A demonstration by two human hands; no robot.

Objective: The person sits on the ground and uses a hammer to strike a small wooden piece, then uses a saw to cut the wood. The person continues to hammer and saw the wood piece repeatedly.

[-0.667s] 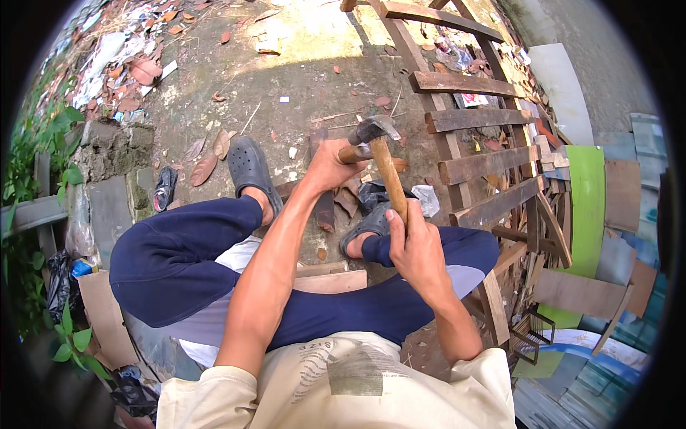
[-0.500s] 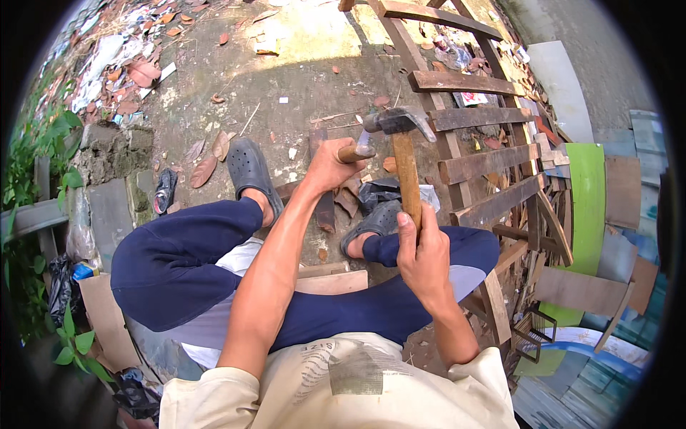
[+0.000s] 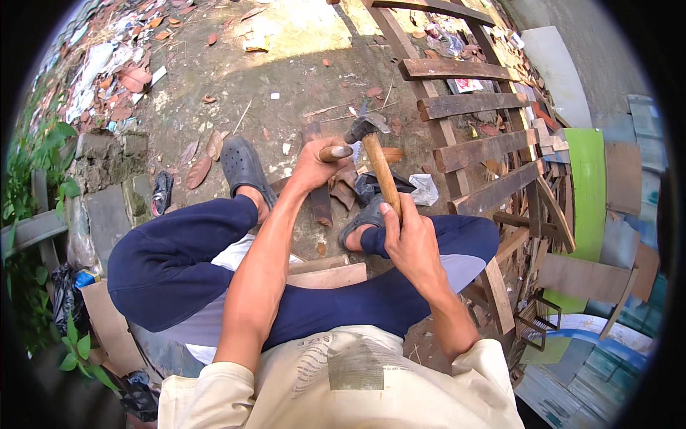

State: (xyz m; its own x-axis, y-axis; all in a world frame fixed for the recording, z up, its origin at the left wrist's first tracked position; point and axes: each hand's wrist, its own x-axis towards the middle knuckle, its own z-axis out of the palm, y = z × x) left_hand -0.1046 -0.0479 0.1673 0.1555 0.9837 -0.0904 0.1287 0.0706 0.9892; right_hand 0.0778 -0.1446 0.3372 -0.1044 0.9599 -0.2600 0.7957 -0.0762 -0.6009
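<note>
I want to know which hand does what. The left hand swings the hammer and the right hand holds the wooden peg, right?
Swapped. The head view shows the right hand gripping the hammer by its wooden handle, while the left hand holds the wooden peg.

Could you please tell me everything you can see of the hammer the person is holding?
The hammer is a claw hammer with a dark, worn metal head and a plain brown wooden handle. The right hand grips the handle's lower end, the head pointing away from the person. The head sits beside the tip of a wooden-handled tool gripped by the left hand, above the dirt ground.
</note>
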